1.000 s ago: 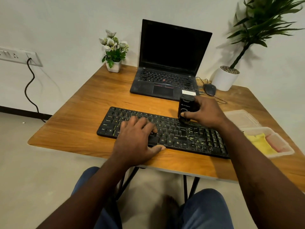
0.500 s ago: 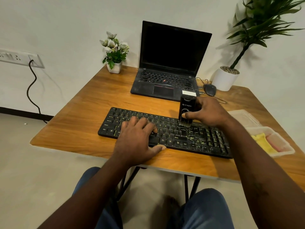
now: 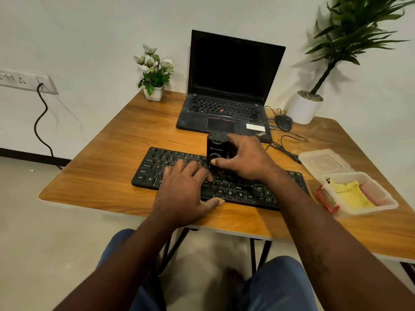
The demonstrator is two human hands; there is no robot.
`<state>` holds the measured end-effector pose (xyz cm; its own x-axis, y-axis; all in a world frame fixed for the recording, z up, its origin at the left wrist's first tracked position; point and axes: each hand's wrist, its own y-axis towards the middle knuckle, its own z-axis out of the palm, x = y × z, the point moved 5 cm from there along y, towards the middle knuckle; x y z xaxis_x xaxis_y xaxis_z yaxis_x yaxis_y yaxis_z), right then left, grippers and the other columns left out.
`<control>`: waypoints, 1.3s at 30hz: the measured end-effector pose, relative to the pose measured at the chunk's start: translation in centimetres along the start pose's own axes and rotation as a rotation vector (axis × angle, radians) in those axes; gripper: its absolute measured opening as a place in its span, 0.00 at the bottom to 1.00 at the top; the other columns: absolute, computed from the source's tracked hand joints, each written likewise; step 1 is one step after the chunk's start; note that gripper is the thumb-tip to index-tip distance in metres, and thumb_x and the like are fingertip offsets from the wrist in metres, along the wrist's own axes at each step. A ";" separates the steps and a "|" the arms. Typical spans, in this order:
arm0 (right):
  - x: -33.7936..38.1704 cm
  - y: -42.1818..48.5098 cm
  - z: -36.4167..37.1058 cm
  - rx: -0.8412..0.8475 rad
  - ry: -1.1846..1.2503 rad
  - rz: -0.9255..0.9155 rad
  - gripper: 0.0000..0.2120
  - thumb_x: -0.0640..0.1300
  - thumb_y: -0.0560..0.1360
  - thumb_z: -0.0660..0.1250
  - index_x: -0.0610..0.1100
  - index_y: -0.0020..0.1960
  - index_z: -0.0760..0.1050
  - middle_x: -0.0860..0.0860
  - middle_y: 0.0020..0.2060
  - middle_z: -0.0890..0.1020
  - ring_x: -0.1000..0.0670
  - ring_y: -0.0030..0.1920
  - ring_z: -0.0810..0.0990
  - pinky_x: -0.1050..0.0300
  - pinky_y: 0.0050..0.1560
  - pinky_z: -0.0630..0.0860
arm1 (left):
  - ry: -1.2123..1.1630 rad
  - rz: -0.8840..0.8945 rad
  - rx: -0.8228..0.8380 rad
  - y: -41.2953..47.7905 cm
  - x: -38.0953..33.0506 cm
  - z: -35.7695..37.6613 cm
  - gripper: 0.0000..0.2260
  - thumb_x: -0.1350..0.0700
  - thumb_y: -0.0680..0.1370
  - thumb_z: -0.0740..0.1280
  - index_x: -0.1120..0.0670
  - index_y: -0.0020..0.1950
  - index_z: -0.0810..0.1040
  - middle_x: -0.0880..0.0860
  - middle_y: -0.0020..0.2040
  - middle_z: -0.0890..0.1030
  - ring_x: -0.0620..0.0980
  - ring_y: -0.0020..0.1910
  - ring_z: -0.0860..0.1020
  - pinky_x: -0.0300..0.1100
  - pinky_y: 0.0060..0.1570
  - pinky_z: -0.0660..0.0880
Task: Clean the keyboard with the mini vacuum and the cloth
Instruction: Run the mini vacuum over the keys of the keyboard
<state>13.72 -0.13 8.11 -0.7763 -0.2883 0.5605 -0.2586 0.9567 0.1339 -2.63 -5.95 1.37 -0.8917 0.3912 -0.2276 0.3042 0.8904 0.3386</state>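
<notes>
Black keyboard (image 3: 235,189) lies long axis left to right across the wooden surface (image 3: 101,182), just in front of me; my right hand (image 3: 244,160) grips the mini vacuum (image 3: 216,151) upright, its low end down at the middle keys; my left hand (image 3: 186,189) rests flat, fingers spread, on the left half; the yellow cloth (image 3: 350,196) sits in the tub (image 3: 381,205) at the near right, nearer my right hand.

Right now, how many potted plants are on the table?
2. The small flowering plant stands at the far edge, left of the laptop; the tall leafy plant stands at the far right corner. No others show.
</notes>
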 end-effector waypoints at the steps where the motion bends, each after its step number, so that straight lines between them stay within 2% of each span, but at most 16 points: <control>1: -0.3 -0.1 -0.2 0.032 0.002 0.018 0.27 0.51 0.72 0.79 0.50 0.69 0.76 0.54 0.55 0.83 0.53 0.54 0.82 0.56 0.53 0.82 | 0.003 0.000 0.004 0.0 0.0 0.0 0.31 0.24 0.71 0.57 0.43 0.63 0.75 0.46 0.60 0.74 0.49 0.62 0.67 0.51 0.60 0.66; 5: -3.9 -0.9 -3.6 0.098 -0.037 0.192 0.27 0.48 0.71 0.80 0.47 0.67 0.76 0.52 0.53 0.83 0.50 0.53 0.82 0.62 0.45 0.76 | -0.016 0.004 0.008 -0.1 0.0 0.0 0.30 0.24 0.71 0.59 0.42 0.64 0.74 0.45 0.60 0.73 0.48 0.62 0.67 0.50 0.61 0.65; 8: -5.8 -1.4 -6.0 0.046 -0.200 0.253 0.27 0.49 0.70 0.81 0.46 0.66 0.78 0.48 0.56 0.85 0.49 0.51 0.82 0.59 0.45 0.76 | -0.017 0.005 0.005 0.0 0.0 0.1 0.29 0.25 0.72 0.61 0.42 0.64 0.74 0.45 0.60 0.73 0.48 0.62 0.66 0.50 0.61 0.65; 10: -5.3 -1.5 -5.9 0.002 -0.230 0.220 0.27 0.51 0.70 0.81 0.46 0.65 0.78 0.49 0.55 0.85 0.50 0.50 0.82 0.59 0.44 0.77 | -0.011 0.005 0.005 0.1 0.1 0.3 0.29 0.25 0.72 0.61 0.42 0.64 0.74 0.45 0.60 0.73 0.49 0.62 0.67 0.51 0.61 0.65; 13: -3.3 -1.2 -3.8 -0.035 -0.085 0.121 0.26 0.50 0.71 0.80 0.48 0.66 0.78 0.51 0.55 0.85 0.51 0.52 0.83 0.56 0.49 0.82 | -0.021 0.008 -0.009 0.1 0.1 0.2 0.29 0.24 0.71 0.59 0.42 0.62 0.74 0.46 0.59 0.74 0.49 0.61 0.68 0.52 0.61 0.67; 17: -1.3 -0.2 -2.0 -0.043 -0.063 0.050 0.28 0.48 0.71 0.80 0.49 0.69 0.76 0.51 0.58 0.83 0.51 0.55 0.82 0.57 0.51 0.83 | -0.007 0.008 -0.003 0.0 0.0 0.1 0.29 0.24 0.71 0.59 0.42 0.63 0.74 0.45 0.60 0.74 0.49 0.61 0.67 0.51 0.60 0.66; 19: -1.0 -0.2 -1.8 0.037 -0.065 0.051 0.29 0.49 0.71 0.80 0.50 0.69 0.76 0.52 0.58 0.83 0.52 0.55 0.82 0.55 0.54 0.83 | 0.005 0.005 0.008 0.0 0.0 0.1 0.30 0.24 0.71 0.59 0.42 0.64 0.74 0.45 0.61 0.73 0.49 0.62 0.66 0.51 0.61 0.66; 22: -0.9 -0.8 -1.9 0.267 -0.043 0.050 0.25 0.49 0.70 0.81 0.50 0.65 0.78 0.54 0.53 0.84 0.53 0.52 0.84 0.54 0.52 0.83 | 0.009 0.004 0.007 0.0 0.1 0.1 0.31 0.24 0.72 0.59 0.42 0.66 0.74 0.46 0.62 0.73 0.49 0.63 0.66 0.51 0.61 0.65; 24: -1.3 -1.1 -2.6 0.313 -0.013 0.049 0.21 0.47 0.70 0.80 0.52 0.60 0.78 0.54 0.50 0.85 0.54 0.49 0.85 0.54 0.50 0.83 | 0.000 0.006 0.003 0.0 0.0 0.2 0.31 0.24 0.72 0.60 0.42 0.65 0.74 0.46 0.61 0.73 0.49 0.62 0.67 0.51 0.60 0.66; 29: -2.9 -0.9 -3.7 0.003 -0.015 0.077 0.26 0.46 0.71 0.80 0.50 0.67 0.77 0.53 0.55 0.84 0.53 0.53 0.83 0.58 0.49 0.83 | -0.015 0.016 -0.024 0.1 0.1 0.3 0.30 0.24 0.71 0.58 0.43 0.62 0.76 0.46 0.59 0.75 0.49 0.61 0.69 0.52 0.58 0.67; 32: -2.7 -1.6 -2.5 0.098 -0.068 0.036 0.24 0.47 0.70 0.80 0.52 0.64 0.79 0.54 0.54 0.85 0.54 0.52 0.83 0.51 0.52 0.84 | -0.008 0.017 -0.025 0.0 0.1 0.3 0.30 0.24 0.71 0.59 0.43 0.62 0.76 0.46 0.59 0.75 0.49 0.60 0.69 0.52 0.58 0.67; 36: -1.1 -3.6 -2.0 0.334 -0.021 -0.063 0.19 0.47 0.71 0.80 0.53 0.60 0.80 0.57 0.49 0.85 0.58 0.48 0.83 0.58 0.48 0.82 | 0.015 0.011 -0.010 -0.1 0.1 0.3 0.32 0.24 0.71 0.59 0.44 0.64 0.75 0.47 0.61 0.75 0.50 0.61 0.68 0.52 0.59 0.67; 38: -1.5 -4.0 -2.4 0.381 0.015 -0.056 0.20 0.47 0.71 0.80 0.53 0.61 0.80 0.57 0.49 0.85 0.58 0.48 0.84 0.60 0.47 0.82 | 0.005 0.009 0.001 0.0 0.1 0.3 0.31 0.24 0.71 0.59 0.44 0.65 0.75 0.46 0.61 0.74 0.49 0.62 0.68 0.52 0.60 0.67; 39: -2.0 -3.8 -2.8 0.352 0.035 -0.044 0.21 0.47 0.71 0.80 0.53 0.62 0.80 0.57 0.49 0.85 0.58 0.48 0.84 0.60 0.48 0.82 | -0.003 0.008 0.005 0.0 0.1 0.3 0.31 0.24 0.71 0.59 0.43 0.65 0.75 0.46 0.61 0.74 0.49 0.62 0.67 0.52 0.60 0.67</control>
<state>17.85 -3.04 8.82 -0.7417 -0.3214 0.5886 -0.4782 0.8688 -0.1281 -2.64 -5.83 1.05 -0.8883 0.3989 -0.2277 0.3130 0.8885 0.3356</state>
